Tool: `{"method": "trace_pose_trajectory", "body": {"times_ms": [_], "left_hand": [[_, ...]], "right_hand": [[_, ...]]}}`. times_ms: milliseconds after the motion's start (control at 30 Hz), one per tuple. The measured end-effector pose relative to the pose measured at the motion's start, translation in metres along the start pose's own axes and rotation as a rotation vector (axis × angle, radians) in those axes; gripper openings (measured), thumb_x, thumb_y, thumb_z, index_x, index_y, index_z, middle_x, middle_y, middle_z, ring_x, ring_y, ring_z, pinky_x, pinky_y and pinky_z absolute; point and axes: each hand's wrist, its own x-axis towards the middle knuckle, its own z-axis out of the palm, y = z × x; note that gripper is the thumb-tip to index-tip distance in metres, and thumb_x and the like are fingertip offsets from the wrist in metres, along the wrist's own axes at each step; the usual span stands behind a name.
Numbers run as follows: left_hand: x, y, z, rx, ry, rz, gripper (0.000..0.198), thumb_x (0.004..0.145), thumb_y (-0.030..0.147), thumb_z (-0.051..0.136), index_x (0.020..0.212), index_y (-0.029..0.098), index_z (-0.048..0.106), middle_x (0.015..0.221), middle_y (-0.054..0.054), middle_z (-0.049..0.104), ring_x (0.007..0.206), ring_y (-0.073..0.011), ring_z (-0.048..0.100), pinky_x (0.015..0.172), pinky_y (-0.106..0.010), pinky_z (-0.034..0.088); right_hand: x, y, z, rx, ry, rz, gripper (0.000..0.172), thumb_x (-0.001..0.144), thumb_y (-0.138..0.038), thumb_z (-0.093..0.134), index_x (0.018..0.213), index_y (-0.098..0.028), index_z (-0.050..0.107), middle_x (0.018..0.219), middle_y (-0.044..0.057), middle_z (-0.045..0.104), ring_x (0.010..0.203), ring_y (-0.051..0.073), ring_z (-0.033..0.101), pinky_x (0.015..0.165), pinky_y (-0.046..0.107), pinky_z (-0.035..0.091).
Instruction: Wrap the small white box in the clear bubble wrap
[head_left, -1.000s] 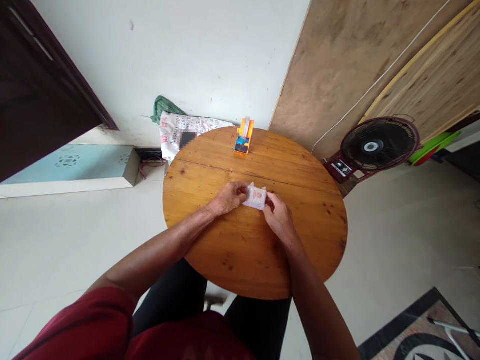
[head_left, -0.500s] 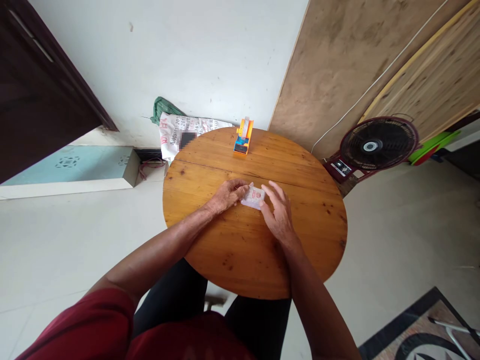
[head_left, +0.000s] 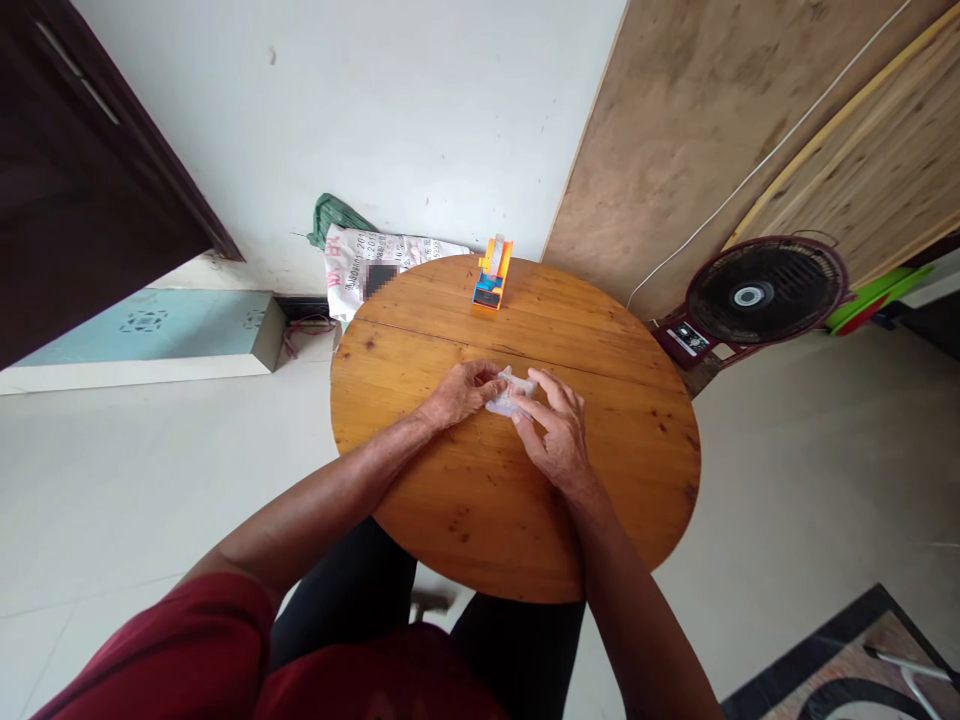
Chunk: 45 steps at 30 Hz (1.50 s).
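A small whitish rectangular packet (head_left: pixel 498 406) in clear, shiny plastic is held low over the middle of a round wooden table (head_left: pixel 465 500). My left hand (head_left: pixel 461 392) grips its left edge, thumb on top and fingers closed around the side. From the right, my right hand (head_left: pixel 556 425) takes hold of the packet, with its thumb at the near corner and a finger laid across the top. Those fingers cover most of the red print. An orange and blue tape dispenser (head_left: pixel 493 275) with a clear roll stands at the far edge of the table.
Behind the table lie a white printed sack (head_left: pixel 345 265) and a green bag (head_left: pixel 337 215) against the wall. A dark red fan (head_left: pixel 750 295) stands at the right beside wooden boards (head_left: pixel 622 150). A pale blue-topped step (head_left: pixel 180 330) is on the left.
My right hand has closed in on the packet; its thumb and a finger now lie over the near right part and hide the print. My left hand keeps its grip.
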Motion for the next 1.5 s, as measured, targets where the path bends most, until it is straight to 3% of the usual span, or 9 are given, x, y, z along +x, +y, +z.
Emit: {"method": "trace_pose_trajectory", "body": {"times_ms": [100,300,400,500,600,767,967,1167,1500], "left_hand": [[-0.001,0.003,0.000,-0.007,-0.004,-0.018,0.036,0.086,0.040,0.065,0.103,0.009,0.067,0.075,-0.003,0.064,0.058,-0.0097,0.052,0.050,-0.020,0.040],[0.001,0.004,0.001,-0.093,0.087,-0.088,0.022,0.091,0.027,0.056,0.105,0.011,0.061,0.068,0.001,0.056,0.054,-0.0094,0.053,0.045,-0.019,0.041],[0.003,0.003,0.000,-0.055,0.051,-0.087,0.015,0.093,0.022,0.051,0.093,0.011,0.062,0.062,0.002,0.054,0.051,-0.0086,0.050,0.045,-0.019,0.041],[0.002,0.002,0.000,-0.047,0.046,-0.106,0.014,0.089,0.021,0.056,0.093,0.011,0.065,0.063,0.002,0.056,0.050,-0.0086,0.049,0.047,-0.020,0.041],[0.001,0.004,-0.002,-0.054,0.123,-0.108,0.031,0.082,0.023,0.066,0.110,0.010,0.065,0.066,0.002,0.059,0.054,-0.0095,0.051,0.052,-0.022,0.041],[0.001,0.007,-0.005,-0.002,0.069,-0.044,0.063,0.074,0.022,0.068,0.135,0.010,0.058,0.076,0.000,0.062,0.062,-0.0113,0.051,0.064,-0.025,0.044],[0.006,0.000,-0.004,-0.084,-0.063,0.041,0.069,0.071,0.024,0.070,0.138,0.014,0.055,0.112,-0.008,0.064,0.070,-0.0105,0.053,0.066,-0.025,0.046],[0.001,-0.001,-0.004,-0.044,-0.105,0.084,0.054,0.077,0.036,0.073,0.125,0.014,0.062,0.072,0.003,0.054,0.064,-0.0108,0.049,0.061,-0.023,0.040],[0.005,-0.002,-0.005,-0.060,-0.091,0.060,0.047,0.076,0.024,0.069,0.120,0.010,0.064,0.074,0.001,0.058,0.065,-0.0106,0.051,0.062,-0.023,0.041]], "right_hand": [[0.001,-0.001,0.000,0.059,0.053,0.007,0.023,0.090,-0.031,0.056,0.104,-0.030,0.075,0.140,0.006,0.060,0.129,0.028,0.055,0.108,0.049,0.042],[0.003,0.004,0.002,0.094,0.092,0.154,0.044,0.092,-0.036,0.054,0.133,-0.019,0.060,0.143,0.016,0.058,0.132,0.030,0.053,0.110,0.050,0.041],[0.003,0.002,0.000,0.088,0.021,0.161,0.033,0.097,-0.035,0.047,0.122,-0.023,0.066,0.131,0.011,0.067,0.123,0.028,0.060,0.106,0.048,0.043],[0.003,0.001,-0.001,0.107,0.091,0.171,0.030,0.098,-0.033,0.044,0.114,-0.024,0.068,0.124,0.010,0.071,0.117,0.027,0.063,0.105,0.047,0.043],[0.003,0.005,0.001,0.151,0.153,0.219,0.041,0.093,-0.038,0.051,0.130,-0.021,0.059,0.136,0.015,0.063,0.127,0.030,0.057,0.109,0.051,0.041],[0.002,0.009,0.007,0.224,0.009,0.275,0.068,0.084,-0.038,0.060,0.148,-0.023,0.041,0.153,0.014,0.048,0.140,0.032,0.045,0.116,0.056,0.034],[0.005,0.013,0.014,0.209,-0.037,0.267,0.065,0.079,-0.031,0.061,0.142,-0.020,0.048,0.140,0.014,0.061,0.127,0.032,0.057,0.111,0.056,0.038],[0.005,0.015,0.016,0.140,0.002,0.245,0.056,0.079,-0.033,0.062,0.134,-0.022,0.056,0.130,0.012,0.067,0.119,0.031,0.061,0.106,0.054,0.043],[0.006,0.014,0.015,0.133,0.011,0.217,0.058,0.078,-0.030,0.063,0.134,-0.019,0.056,0.132,0.014,0.065,0.121,0.032,0.059,0.106,0.053,0.044]]}}
